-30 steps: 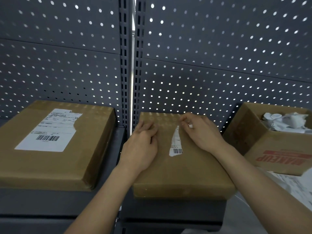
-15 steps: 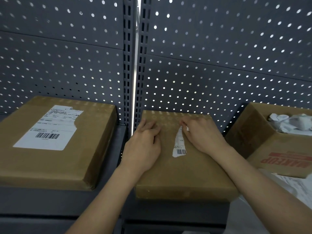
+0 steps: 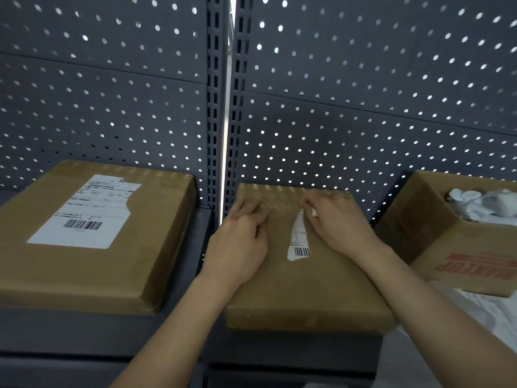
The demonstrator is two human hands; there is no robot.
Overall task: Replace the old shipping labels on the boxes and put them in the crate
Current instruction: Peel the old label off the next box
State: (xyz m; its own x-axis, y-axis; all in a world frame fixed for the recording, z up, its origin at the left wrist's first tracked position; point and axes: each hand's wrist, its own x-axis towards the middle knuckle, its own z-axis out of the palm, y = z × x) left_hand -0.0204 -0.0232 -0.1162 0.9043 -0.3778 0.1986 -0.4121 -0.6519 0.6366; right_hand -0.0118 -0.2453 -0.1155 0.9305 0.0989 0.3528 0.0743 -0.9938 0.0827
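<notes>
1. Hands have hardly moved since a second ago. The white label strip (image 3: pixel 298 242) looks just the same, long and thin, and it is still stuck on top of the middle box (image 3: pixel 307 281).
2. That means the old label is not all off yet. I think this box is still at the peeling step, with no new label on it.
3. The right hand (image 3: pixel 338 222) is bent over the top end of the strip. Its fingertips pinch that end, and a small white bit shows by them.
4. The left hand (image 3: pixel 240 242) rests on the box just left of the strip. Its fingers are loosely bent and hold nothing. It seems to keep the box from sliding.
5. The middle box sits on the shelf (image 3: pixel 84 331).
6. The left box (image 3: pixel 92 275) lies well apart, and its big label (image 3: pixel 84 211) has a torn corner, so it waits its turn.
7. No crate shows.
</notes>
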